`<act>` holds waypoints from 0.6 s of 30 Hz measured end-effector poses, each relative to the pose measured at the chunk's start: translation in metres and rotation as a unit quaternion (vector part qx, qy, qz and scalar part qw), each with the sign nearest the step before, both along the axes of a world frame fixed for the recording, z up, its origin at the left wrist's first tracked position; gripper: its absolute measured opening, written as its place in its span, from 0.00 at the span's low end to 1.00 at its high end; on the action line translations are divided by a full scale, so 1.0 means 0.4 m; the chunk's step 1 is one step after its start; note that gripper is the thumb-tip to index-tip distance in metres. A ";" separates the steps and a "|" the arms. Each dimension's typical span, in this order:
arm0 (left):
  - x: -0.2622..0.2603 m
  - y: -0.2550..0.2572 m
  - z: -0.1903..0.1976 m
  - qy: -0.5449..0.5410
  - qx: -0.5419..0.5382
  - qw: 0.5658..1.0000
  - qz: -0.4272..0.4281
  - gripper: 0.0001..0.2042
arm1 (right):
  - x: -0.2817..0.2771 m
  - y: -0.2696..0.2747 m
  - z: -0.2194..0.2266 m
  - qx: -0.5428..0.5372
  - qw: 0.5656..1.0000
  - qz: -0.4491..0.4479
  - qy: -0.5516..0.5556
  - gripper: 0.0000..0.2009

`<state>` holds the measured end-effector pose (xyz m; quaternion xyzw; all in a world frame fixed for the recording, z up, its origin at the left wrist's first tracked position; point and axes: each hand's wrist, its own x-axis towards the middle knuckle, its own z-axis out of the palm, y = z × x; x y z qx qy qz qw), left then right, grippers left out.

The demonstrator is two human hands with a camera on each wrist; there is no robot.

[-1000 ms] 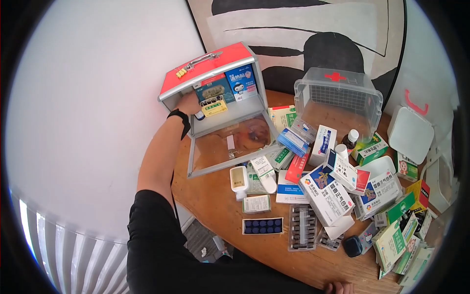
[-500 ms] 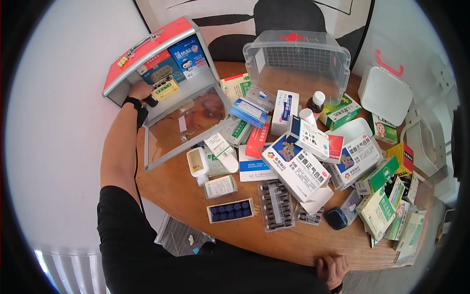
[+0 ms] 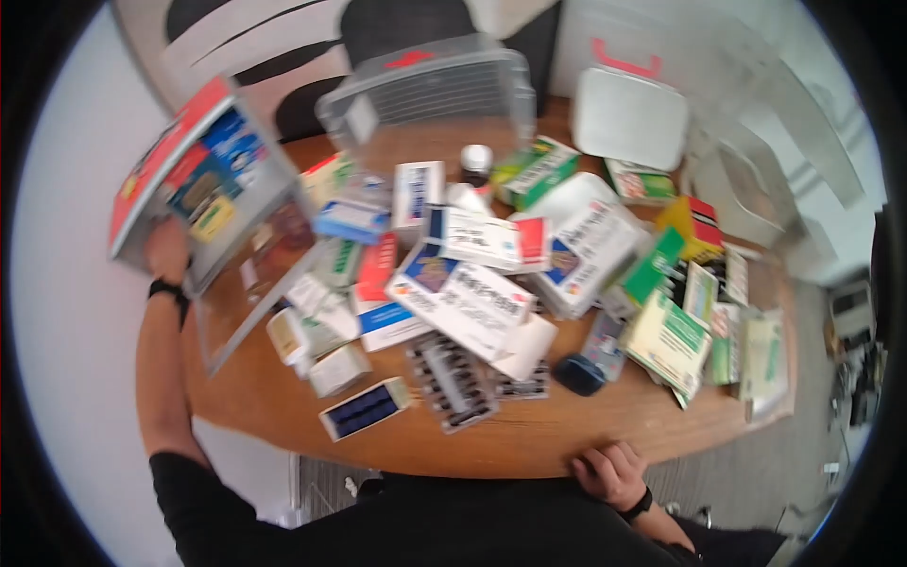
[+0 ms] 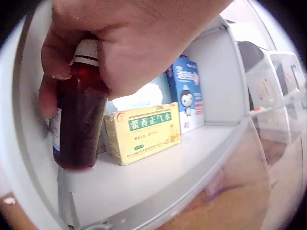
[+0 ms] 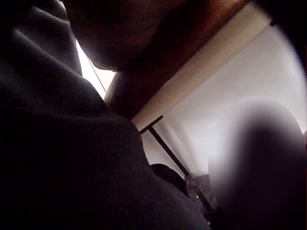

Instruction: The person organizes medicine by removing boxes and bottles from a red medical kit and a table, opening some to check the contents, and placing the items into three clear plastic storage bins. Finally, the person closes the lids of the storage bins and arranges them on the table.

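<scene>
- One dark-red btl (image 4: 79, 124) was gripped round its cap and neck by the L hand (image 4: 127, 43), inside the red-topped case (image 3: 210, 97), near a side wall; whether its base was touching the case floor couldn't be told;
- yellow box (image 4: 146, 132) was set just beside it, w/ the blue box (image 4: 189, 100) farther along; either could be nudged or tipped if the btl were swung sideways;
- grip was placed high up, so the btl could be tilted or let slip, esp. if the cap were loose; cap tightness couldn't be judged;
- framed clear door (image 3: 269, 306) was lowered toward the table (image 3: 529, 435); it could be snagged by the L forearm;
- R hand (image 3: 614, 472) was rested at the table edge, fingers loosely curled, nothing seen in it; white box (image 3: 468, 307) was propped on other packs, so a slide could be set off by a bump.
</scene>
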<state>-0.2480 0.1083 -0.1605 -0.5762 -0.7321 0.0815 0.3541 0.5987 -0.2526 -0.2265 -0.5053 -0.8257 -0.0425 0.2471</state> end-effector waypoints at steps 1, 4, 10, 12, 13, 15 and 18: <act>0.099 -0.027 0.042 -0.004 0.000 0.999 0.037 0.09 | 0.000 0.007 -0.003 0.004 1.000 0.023 0.017 0.16; 0.199 -0.071 0.069 0.003 -0.032 0.998 0.046 0.11 | -0.005 0.018 0.000 0.014 0.998 0.043 0.038 0.16; 0.417 -0.168 0.149 0.024 -0.036 0.998 -0.036 0.15 | -0.008 0.024 0.002 0.021 0.998 0.043 0.046 0.15; 0.547 -0.205 0.211 0.023 -0.038 0.998 -0.045 0.16 | -0.009 0.023 0.004 0.035 0.997 0.046 0.045 0.14; 0.612 -0.221 0.243 0.021 -0.035 0.998 -0.047 0.16 | -0.008 0.024 0.003 0.035 0.997 0.041 0.047 0.14; 0.707 -0.246 0.292 -0.004 -0.008 0.991 -0.136 0.16 | -0.008 0.024 0.002 0.040 0.997 0.047 0.050 0.14; 0.913 -0.295 0.374 -0.096 0.000 0.944 -0.315 0.16 | -0.007 0.026 0.006 0.045 0.996 0.047 0.053 0.13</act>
